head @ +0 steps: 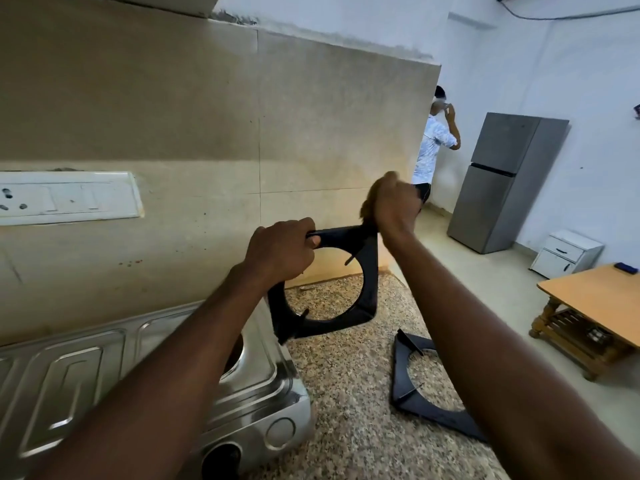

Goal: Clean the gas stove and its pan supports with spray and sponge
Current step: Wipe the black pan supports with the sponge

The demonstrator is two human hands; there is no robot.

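Note:
My left hand (282, 251) grips the top left corner of a black square pan support (369, 289), held upright above the counter and the stove's right edge. At the support's top right corner, my right hand (394, 204) clutches a brownish sponge (367, 209) pressed against the frame; the sponge is blurred. A second black pan support (403, 372) lies flat on the speckled granite counter (346, 393), partly hidden by my right forearm. The stainless steel gas stove (263, 382) sits at lower left under my left arm. No spray bottle is in view.
A tiled wall (207, 116) with a white switch panel (69, 197) stands behind the stove. Beyond the counter's right edge are a person (434, 143), a grey fridge (505, 181), a small white drawer unit (564, 252) and a wooden table (595, 299).

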